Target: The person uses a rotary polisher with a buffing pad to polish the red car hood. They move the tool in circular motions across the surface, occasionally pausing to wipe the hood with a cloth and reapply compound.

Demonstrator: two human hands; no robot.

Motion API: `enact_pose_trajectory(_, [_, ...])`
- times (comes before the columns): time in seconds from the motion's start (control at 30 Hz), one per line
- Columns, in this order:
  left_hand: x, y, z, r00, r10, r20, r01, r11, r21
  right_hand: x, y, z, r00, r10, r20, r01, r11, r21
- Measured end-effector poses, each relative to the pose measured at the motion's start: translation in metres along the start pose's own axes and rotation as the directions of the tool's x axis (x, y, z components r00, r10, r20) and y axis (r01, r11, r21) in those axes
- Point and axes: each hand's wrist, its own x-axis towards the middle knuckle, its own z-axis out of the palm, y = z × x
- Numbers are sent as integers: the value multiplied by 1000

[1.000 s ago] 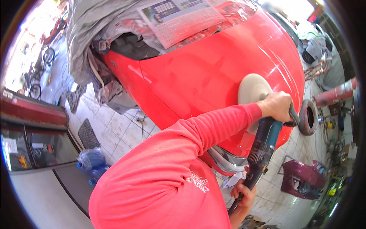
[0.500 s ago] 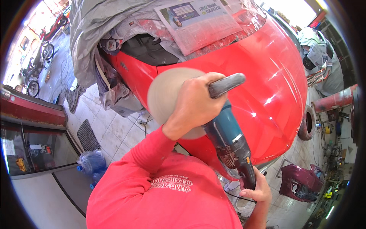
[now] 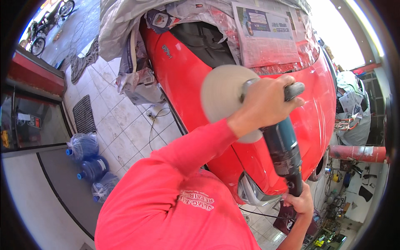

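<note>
My left hand (image 3: 266,102), a little right of the frame's centre, is curled round the dark front handle (image 3: 295,90) of a power polisher (image 3: 281,139). Its fingers are bent over the grip, though I can't see all of their tips from above. My right hand (image 3: 303,201), at the lower right, is wrapped round the tool's black rear end, thumb to the near side; its other fingers are mostly hidden behind the body.

The polisher slants from the middle of the frame down to the lower right. Its round tan pad (image 3: 218,96) sits at the centre, over the red car (image 3: 183,75); I can't tell whether the face of it touches the paint. My red sleeve (image 3: 196,143) crosses below the pad from the lower left.

A headlight (image 3: 249,191) shows at lower centre, just left of the tool's rear end. Above the pad, a newspaper sheet (image 3: 268,39) lies over the windshield area, with a grey cover (image 3: 118,29) bunched along the top edge. At the lower left, blue water jugs (image 3: 93,168) lie near a dark mat (image 3: 84,114) on the tiled floor (image 3: 121,125).
</note>
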Motion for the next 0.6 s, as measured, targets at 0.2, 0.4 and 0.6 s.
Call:
enact_pose_trajectory(0.2, [-24, -2, -18, 999, -42, 23, 43, 998, -45, 3, 17, 18, 993, 13, 115, -9, 999, -34])
enact_pose_trajectory(0.4, [25, -1, 19, 993, 54, 105, -57, 998, 26, 8, 8, 16, 1000, -3, -17, 5, 998, 70])
enact_pose_trajectory(0.6, [13, 4, 7, 968, 126, 218, -113, 991, -74, 9, 48, 56, 980, -160, 122, 136, 974, 182])
